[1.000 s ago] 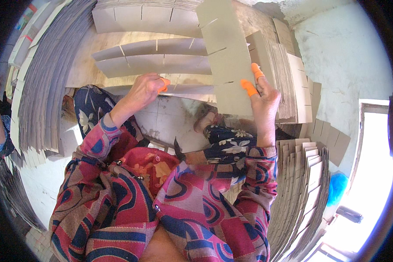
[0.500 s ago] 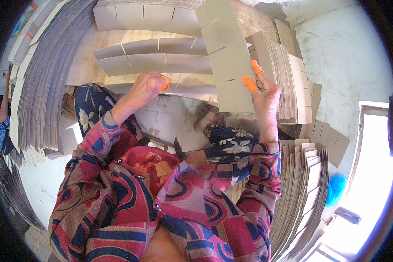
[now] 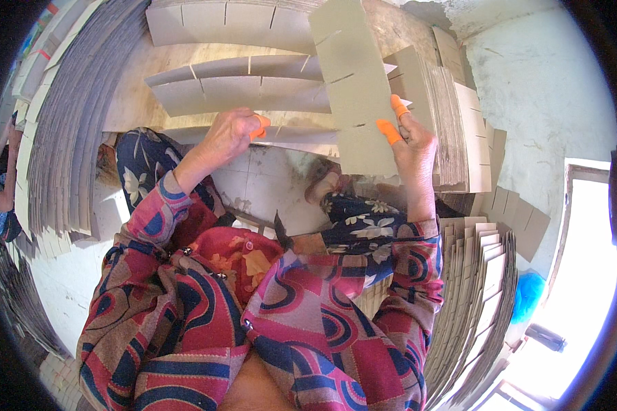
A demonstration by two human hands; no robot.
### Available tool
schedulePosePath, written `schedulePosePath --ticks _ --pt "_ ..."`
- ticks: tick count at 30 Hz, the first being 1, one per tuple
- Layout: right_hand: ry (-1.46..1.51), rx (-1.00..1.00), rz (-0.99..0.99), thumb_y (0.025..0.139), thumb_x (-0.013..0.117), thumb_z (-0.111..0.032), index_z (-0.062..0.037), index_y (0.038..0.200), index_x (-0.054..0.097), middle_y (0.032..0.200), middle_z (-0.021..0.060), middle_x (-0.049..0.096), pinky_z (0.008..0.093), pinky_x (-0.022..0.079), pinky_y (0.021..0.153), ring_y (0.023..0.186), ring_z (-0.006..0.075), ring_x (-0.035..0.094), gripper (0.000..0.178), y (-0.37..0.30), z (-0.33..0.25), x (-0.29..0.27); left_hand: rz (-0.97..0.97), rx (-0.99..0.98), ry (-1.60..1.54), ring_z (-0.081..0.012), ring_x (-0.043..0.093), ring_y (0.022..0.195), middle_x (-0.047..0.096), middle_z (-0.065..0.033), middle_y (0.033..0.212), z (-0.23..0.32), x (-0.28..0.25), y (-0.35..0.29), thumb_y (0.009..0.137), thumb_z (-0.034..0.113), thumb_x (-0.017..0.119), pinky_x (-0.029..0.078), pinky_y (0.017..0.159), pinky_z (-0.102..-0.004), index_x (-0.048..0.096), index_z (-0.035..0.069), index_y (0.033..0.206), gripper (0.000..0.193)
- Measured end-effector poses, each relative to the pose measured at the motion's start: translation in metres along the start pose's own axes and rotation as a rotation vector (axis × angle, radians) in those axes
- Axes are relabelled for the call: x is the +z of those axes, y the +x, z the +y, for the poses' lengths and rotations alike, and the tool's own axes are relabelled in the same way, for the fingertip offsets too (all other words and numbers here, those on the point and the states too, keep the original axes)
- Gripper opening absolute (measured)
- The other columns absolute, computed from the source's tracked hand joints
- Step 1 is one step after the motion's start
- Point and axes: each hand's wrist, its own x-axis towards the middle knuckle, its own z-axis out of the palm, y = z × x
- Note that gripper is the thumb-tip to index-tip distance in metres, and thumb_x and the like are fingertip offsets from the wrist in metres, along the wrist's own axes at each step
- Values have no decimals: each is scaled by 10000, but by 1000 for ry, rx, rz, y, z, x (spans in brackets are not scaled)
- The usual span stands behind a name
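A long grey-brown slotted cardboard strip [image 3: 358, 89] stands slanted over the table, with several short cuts along it. My right hand [image 3: 415, 145] is closed at its right edge, with orange finger covers on two digits. My left hand [image 3: 227, 137] is curled closed, an orange cover on a fingertip. It sits over a lower cardboard strip [image 3: 301, 135] along the table's near edge; what its fingers pinch, if anything, is hidden. Beyond it, two slotted strips [image 3: 226, 94] stand on edge, side by side, their right ends behind the slanted strip.
A wooden tabletop [image 3: 134, 92] lies under the strips. Stacks of cardboard stand at left [image 3: 75, 130], right [image 3: 445, 130] and lower right [image 3: 469, 288]. More slotted cardboard [image 3: 212, 24] is at the back. Another person's arm [image 3: 8, 161] shows at the far left. A bright doorway [image 3: 583, 274] is at right.
The slanted strip and my right hand have shifted slightly left. My left hand stays almost in place. The other person's arm at the far left has moved.
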Motion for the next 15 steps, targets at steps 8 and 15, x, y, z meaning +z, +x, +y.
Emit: schedulePosePath --ticks 8,15 --pt "20 4 -20 751 726 -53 -17 1177 598 783 158 620 252 441 578 587 110 446 446 -6 -1 6 -13 3 -4 -320 604 683 618 -149 726 5 -5 1 755 84 638 486 580 -387 660 30 892 149" --pt "39 50 -44 770 714 -59 -4 1182 589 798 167 625 263 454 602 607 121 469 434 -12 0 8 -86 -79 217 -331 602 721 623 -161 796 14 -47 39 717 260 721 479 613 -409 653 57 946 314"
